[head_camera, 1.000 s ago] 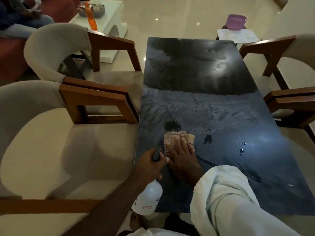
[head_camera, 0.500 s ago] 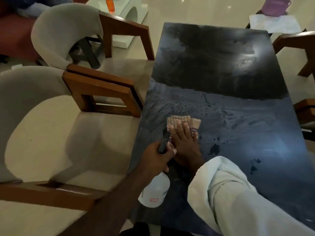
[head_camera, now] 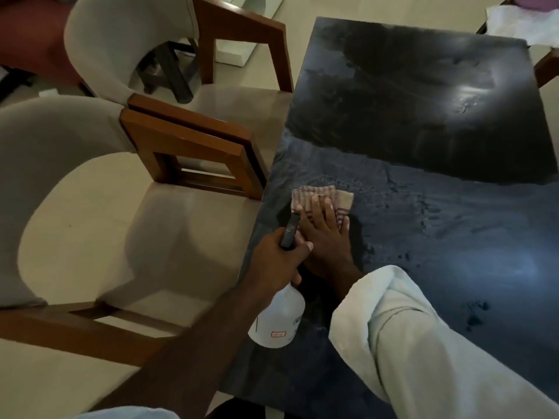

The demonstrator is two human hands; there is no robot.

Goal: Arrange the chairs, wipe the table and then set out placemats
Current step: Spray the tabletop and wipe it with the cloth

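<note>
While wiping the table, pressed the cloth flat under the right hand's straight fingers; gripped a bottle in the left hand's curled fingers, just left of those. Judged chairs arranged, wiping midway, droplets right of the fingers, placemats not yet out.

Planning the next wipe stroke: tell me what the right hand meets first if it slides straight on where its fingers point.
Only bare table past the cloth under the right hand; the line may drift toward the table's left edge by the far chair, though depth is unclear.
</note>
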